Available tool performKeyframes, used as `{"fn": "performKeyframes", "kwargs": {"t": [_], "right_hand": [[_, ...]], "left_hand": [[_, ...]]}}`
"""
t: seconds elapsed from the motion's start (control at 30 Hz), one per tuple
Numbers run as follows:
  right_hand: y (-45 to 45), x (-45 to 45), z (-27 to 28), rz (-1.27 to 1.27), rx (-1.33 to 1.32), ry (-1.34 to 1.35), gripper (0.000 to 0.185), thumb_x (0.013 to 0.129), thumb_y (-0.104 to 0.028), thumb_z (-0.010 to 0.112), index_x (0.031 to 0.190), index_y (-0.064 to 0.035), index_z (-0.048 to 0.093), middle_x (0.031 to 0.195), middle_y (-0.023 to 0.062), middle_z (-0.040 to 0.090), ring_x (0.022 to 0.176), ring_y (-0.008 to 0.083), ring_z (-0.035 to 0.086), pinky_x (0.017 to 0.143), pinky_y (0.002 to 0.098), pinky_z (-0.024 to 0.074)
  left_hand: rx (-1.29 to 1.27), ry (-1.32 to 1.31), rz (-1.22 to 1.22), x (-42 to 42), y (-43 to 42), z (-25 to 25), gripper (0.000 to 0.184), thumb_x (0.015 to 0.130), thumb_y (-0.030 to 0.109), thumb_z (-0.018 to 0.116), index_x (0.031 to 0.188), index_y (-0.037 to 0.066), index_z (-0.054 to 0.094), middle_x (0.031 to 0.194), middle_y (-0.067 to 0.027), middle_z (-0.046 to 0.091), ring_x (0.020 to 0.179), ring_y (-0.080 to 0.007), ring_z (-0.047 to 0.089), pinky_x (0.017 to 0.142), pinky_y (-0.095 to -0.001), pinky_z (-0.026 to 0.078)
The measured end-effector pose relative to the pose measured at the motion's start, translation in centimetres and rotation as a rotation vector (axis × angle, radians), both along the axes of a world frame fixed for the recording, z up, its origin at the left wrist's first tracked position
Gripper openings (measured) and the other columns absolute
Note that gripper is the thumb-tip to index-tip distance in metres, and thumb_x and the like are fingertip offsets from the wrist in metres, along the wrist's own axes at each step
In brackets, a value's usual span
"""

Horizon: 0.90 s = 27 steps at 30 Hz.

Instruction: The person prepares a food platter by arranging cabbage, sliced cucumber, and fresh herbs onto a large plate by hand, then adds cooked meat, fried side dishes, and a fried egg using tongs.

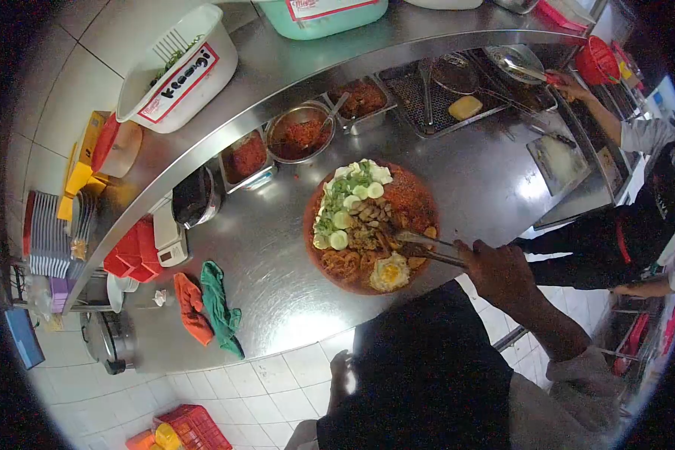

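Note:
My right hand [499,274] is wrapped round a pair of metal tongs [446,259]. Their tips reach into the food on a large round platter [420,187] near the table's front edge. On it are pieces of cooked meat [371,217], sliced cucumber [339,240], green leaves with white pieces, reddish grain-like food and a fried egg [389,271]. Whether the tongs pinch anything is hidden among the food. Low beside my dark apron [420,367] hangs my left hand [341,379], in shadow, its fingers not clear.
Behind the platter stand a metal bowl [301,131] and containers of red food. An orange cloth [191,307] and green cloth [219,307] lie left. Above runs a metal shelf [277,79] with a white tub [184,71]. At right, a co-worker's hand [570,86] holds a utensil over a pan.

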State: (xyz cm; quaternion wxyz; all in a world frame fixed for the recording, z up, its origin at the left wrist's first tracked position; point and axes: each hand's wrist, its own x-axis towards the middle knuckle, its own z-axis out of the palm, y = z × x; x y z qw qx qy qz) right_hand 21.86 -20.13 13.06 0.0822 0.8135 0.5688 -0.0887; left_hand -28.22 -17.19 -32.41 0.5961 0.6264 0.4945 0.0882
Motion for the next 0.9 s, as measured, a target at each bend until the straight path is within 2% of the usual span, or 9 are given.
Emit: {"fn": "performKeyframes", "kwargs": {"t": [0.03,0.13,0.23,0.33,0.43,0.47,0.53,0.63,0.9], "right_hand": [[0.2,-0.1,0.7,0.021,-0.023,-0.029,0.036,0.093,-0.024,0.054,0.126,-0.0068,0.056,0.083,0.0109,0.062,0.065,0.0264,0.065,0.058,0.0421,0.0519],[0.2,0.5,0.1,0.082,-0.012,-0.093,0.036,0.094,-0.023,0.053,0.124,-0.005,0.057,0.082,0.0106,0.062,0.065,0.0259,0.064,0.058,0.0421,0.0518],[0.2,0.8,-0.5,0.107,0.021,-0.12,0.037,0.091,-0.024,0.054,0.124,-0.0062,0.057,0.085,0.0098,0.061,0.062,0.0254,0.063,0.055,0.0419,0.0503],[-0.3,0.6,-0.9,0.066,0.054,-0.048,0.038,0.089,-0.027,0.056,0.122,-0.0074,0.057,0.085,0.0097,0.06,0.061,0.0259,0.062,0.053,0.0421,0.0491],[-0.7,0.2,-1.0,-0.038,0.093,0.119,0.042,0.088,-0.03,0.061,0.121,-0.0036,0.057,0.084,0.012,0.062,0.066,0.0292,0.064,0.058,0.044,0.0505],[-0.8,0.0,-1.0,-0.116,0.097,0.228,0.047,0.087,-0.03,0.065,0.122,-0.0009,0.056,0.085,0.0137,0.064,0.071,0.0318,0.066,0.062,0.0457,0.0514],[-1.2,-0.5,-0.7,-0.132,0.119,0.227,0.047,0.087,-0.03,0.065,0.122,-0.0006,0.056,0.087,0.0147,0.064,0.074,0.0328,0.066,0.065,0.0461,0.0516],[-1.7,-0.9,-0.5,-0.17,0.126,0.23,0.047,0.087,-0.03,0.065,0.122,-0.0003,0.056,0.09,0.0169,0.065,0.079,0.0347,0.066,0.07,0.0468,0.0518],[-2.0,-1.6,-1.6,-0.272,0.12,0.337,0.046,0.088,-0.029,0.064,0.124,-0.0009,0.056,0.095,0.019,0.066,0.086,0.0345,0.066,0.075,0.0461,0.0515]], "left_hand": [[0.166,-0.145,0.063,2.4,-0.6,6.4,0.047,0.094,0.034,0.059,0.133,0.008,0.051,0.109,-0.0103,0.066,0.092,-0.0227,0.066,0.072,-0.0408,0.057],[-0.645,-0.116,0.487,0.3,-0.9,-4.1,0.046,0.096,0.037,0.054,0.134,0.01,0.051,0.11,-0.0095,0.065,0.094,-0.024,0.065,0.075,-0.0412,0.056],[-0.655,-0.346,0.514,-0.8,-1.6,-5.0,0.048,0.095,0.039,0.055,0.135,0.012,0.051,0.114,-0.009,0.063,0.097,-0.0248,0.064,0.076,-0.0413,0.056],[-0.667,-0.219,0.545,-0.8,-1.7,-5.7,0.05,0.094,0.04,0.058,0.136,0.013,0.05,0.119,-0.0087,0.061,0.1,-0.0262,0.064,0.079,-0.0422,0.056],[-0.203,-0.04,-0.065,0.7,-1.1,2.0,0.053,0.092,0.04,0.061,0.136,0.013,0.05,0.12,-0.0092,0.061,0.1,-0.0267,0.064,0.079,-0.0431,0.056],[-0.203,-0.04,-0.062,1.0,-1.2,1.0,0.053,0.092,0.04,0.061,0.136,0.013,0.05,0.12,-0.0092,0.061,0.1,-0.0267,0.064,0.079,-0.0431,0.056],[-0.209,-0.059,0.193,0.1,-2.4,-4.0,0.053,0.092,0.039,0.062,0.136,0.012,0.05,0.116,-0.0093,0.064,0.096,-0.0254,0.065,0.072,-0.0389,0.057],[-0.188,-0.281,0.259,0.0,-3.7,-3.8,0.05,0.092,0.034,0.062,0.135,0.009,0.05,0.111,-0.0108,0.066,0.087,-0.0239,0.067,0.062,-0.0348,0.057],[-0.142,0.001,0.067,0.6,-1.8,-2.0,0.038,0.095,0.026,0.055,0.127,0.005,0.054,0.109,-0.0141,0.065,0.091,-0.0285,0.066,0.072,-0.0375,0.056]]}}
